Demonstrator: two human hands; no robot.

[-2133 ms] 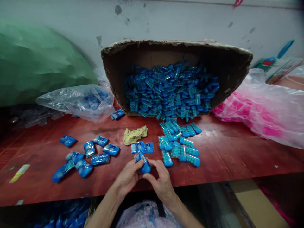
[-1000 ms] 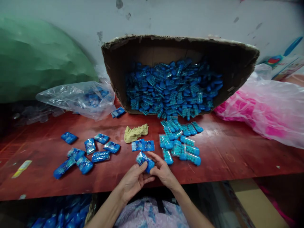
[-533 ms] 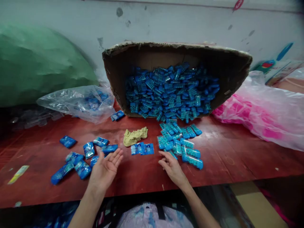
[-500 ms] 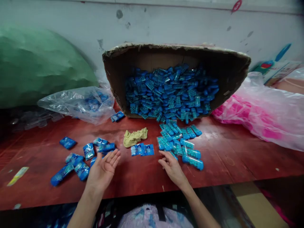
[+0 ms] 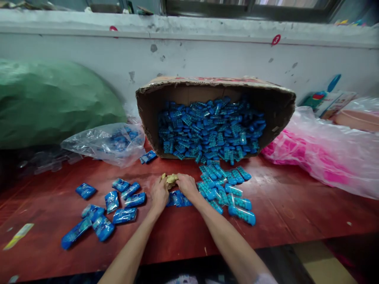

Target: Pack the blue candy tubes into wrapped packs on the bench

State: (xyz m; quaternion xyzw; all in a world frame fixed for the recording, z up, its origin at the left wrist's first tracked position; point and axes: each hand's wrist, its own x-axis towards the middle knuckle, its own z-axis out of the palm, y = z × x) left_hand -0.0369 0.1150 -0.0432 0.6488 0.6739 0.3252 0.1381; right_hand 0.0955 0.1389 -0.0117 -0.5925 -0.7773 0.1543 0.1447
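Note:
Both of my hands reach forward over the red table (image 5: 290,205) and close together on a crumpled yellow cloth (image 5: 171,179). My left hand (image 5: 160,193) grips its left side and my right hand (image 5: 186,184) its right side. Just under my wrists lie two flat blue packets (image 5: 177,199). A loose heap of blue toy pieces (image 5: 229,189) lies right of my right hand. Several bagged blue packets (image 5: 118,203) are scattered left of my left hand.
A cardboard box (image 5: 216,88) lies tipped on its side against the wall, spilling blue pieces (image 5: 211,130). A clear plastic bag (image 5: 103,142) holds more packets at the left, by a green sack (image 5: 53,102). A pink-filled plastic bag (image 5: 319,154) lies at the right.
My hands held a blue packet, then the left hand tossed it onto the left pile. Both hands have since moved forward and closed on the yellow cloth. The view has tilted up.

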